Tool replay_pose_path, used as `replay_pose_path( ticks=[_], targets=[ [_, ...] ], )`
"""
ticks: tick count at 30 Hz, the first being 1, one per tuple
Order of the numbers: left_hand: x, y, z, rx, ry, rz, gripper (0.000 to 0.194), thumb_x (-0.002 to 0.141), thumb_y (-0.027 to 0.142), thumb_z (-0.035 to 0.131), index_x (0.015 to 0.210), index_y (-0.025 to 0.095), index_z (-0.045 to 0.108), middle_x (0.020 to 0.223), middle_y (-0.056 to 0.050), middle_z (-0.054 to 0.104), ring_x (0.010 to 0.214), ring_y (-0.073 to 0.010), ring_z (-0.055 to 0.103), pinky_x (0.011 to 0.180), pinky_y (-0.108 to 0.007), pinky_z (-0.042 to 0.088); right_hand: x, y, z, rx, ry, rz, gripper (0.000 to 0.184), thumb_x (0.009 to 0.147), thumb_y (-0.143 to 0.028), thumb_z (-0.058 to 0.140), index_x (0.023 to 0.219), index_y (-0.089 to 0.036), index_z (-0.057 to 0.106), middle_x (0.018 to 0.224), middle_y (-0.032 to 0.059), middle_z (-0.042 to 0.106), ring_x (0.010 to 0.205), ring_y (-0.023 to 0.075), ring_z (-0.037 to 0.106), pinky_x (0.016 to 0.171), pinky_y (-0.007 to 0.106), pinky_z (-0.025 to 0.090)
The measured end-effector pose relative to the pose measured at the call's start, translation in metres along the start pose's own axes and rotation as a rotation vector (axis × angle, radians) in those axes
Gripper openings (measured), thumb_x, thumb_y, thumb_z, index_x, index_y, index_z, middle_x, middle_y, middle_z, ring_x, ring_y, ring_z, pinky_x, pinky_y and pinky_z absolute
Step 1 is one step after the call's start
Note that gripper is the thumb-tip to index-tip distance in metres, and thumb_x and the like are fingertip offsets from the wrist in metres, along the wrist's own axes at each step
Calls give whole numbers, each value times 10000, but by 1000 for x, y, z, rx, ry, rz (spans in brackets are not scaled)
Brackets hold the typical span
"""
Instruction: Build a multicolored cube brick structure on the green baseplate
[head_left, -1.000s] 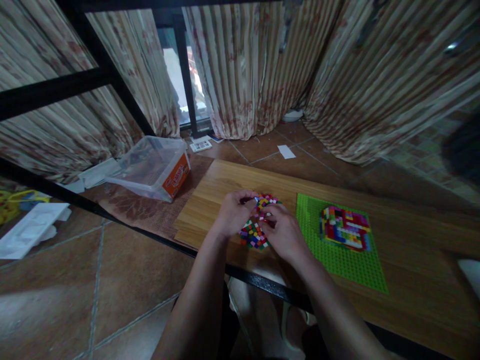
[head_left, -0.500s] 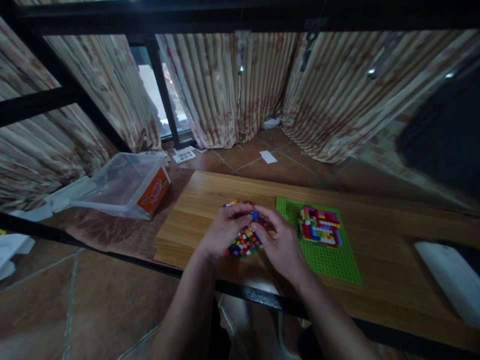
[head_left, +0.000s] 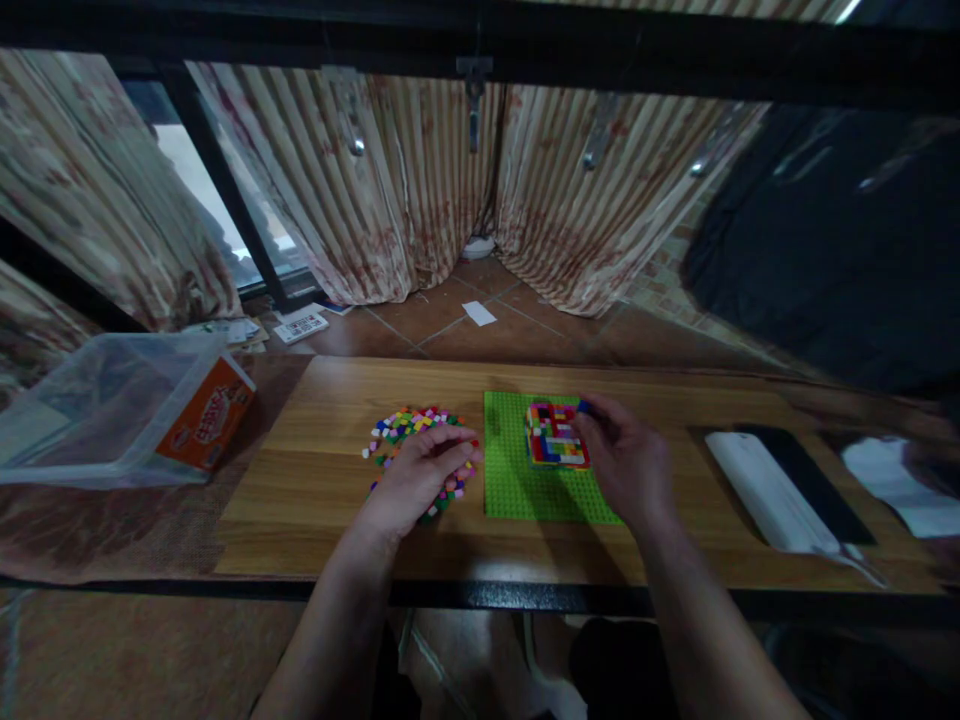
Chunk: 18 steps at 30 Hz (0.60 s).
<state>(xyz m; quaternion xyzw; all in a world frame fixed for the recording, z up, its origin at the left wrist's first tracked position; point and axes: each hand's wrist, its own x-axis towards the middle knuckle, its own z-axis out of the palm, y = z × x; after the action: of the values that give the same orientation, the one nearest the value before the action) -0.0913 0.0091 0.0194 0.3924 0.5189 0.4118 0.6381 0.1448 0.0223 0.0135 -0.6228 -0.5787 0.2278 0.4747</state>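
My right hand [head_left: 630, 460] is at the right side of a multicoloured block of stacked bricks [head_left: 556, 436]. Between its thumb and forefinger is a small blue brick [head_left: 583, 407], at the far right corner of the stack. The stack stands on a green studded baseplate [head_left: 504, 490]. Over a heap of loose coloured bricks [head_left: 409, 424] hovers my left hand [head_left: 424, 472], with thumb and fingertips drawn together. Whatever its fingers pinch, if anything, is too small to make out. Part of the heap is hidden behind this hand.
A clear plastic box [head_left: 112, 465] with an orange label stands left of the wooden tabletop [head_left: 292, 470]. On the right lie a white elongated object [head_left: 772, 495] with a cord, a dark flat piece [head_left: 817, 485] and a crumpled white sheet [head_left: 904, 485].
Both hands were together over the heap with a blue brick. My right hand has moved right to the stack with it; my left stays over the heap. The view has swung right.
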Motion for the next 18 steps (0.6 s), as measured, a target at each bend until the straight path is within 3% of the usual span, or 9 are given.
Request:
replay_pose_path(
  ticks=[2,6,18],
  targets=[
    [2,-1,1,6,-4,12,248,758,296,738,968,167,715,843,-54,747,710,-130,656,623,-227,455,9,18,-20,-54,40,106,349,819,-362,614,1107,-185,703,949,93,749,830,242,700,778,400,540],
    [5,-3,3,13,-26,13,290,752,311,741,995,156,707,860,-59,742,687,-120,644,610,-225,447,15,34,-39,-248,-11,140,287,751,-329,647,985,-198,751,839,72,767,765,236,706,721,363,524],
    [9,-4,2,12,-1,23,340,710,348,774,980,153,706,836,-58,745,709,-143,662,630,-242,468,16,24,-31,-399,-134,190,183,704,-327,705,833,-212,765,715,47,747,647,218,674,612,331,449]
  ],
)
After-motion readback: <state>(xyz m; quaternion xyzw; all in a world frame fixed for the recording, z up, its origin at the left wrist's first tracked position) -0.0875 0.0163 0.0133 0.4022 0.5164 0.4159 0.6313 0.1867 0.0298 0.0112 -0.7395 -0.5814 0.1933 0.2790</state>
